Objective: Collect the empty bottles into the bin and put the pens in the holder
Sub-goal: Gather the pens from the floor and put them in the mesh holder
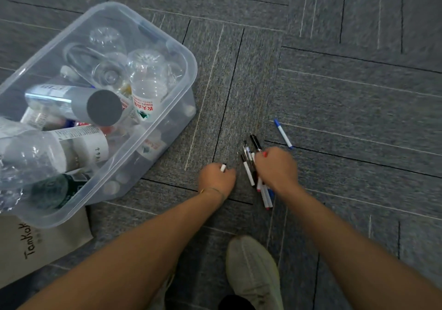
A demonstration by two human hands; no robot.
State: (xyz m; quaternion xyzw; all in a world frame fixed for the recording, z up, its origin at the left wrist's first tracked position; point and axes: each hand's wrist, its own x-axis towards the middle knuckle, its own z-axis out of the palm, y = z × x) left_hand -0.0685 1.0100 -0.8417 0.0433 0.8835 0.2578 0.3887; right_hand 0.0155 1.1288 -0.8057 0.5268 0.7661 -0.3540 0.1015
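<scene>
Near the person, a shoe (253, 271) is standing on the carpet (334, 82). The left hand (216, 178) is curling round one white pen (223, 167), while the right hand (275, 168) is gripping a bundle of pens (251, 166) fanning out from under its fingers. That loose bundle is likely to slip apart if lifted crookedly. One blue pen (283, 133) is lying just beyond the right hand and risks being missed. Left of the hands, the bin (167, 46) is holding the bottles (146, 80); no holder is showing.

Bare forearms, thin gold bracelet (211, 190) on left wrist, pale knit sneaker (253, 271)
</scene>
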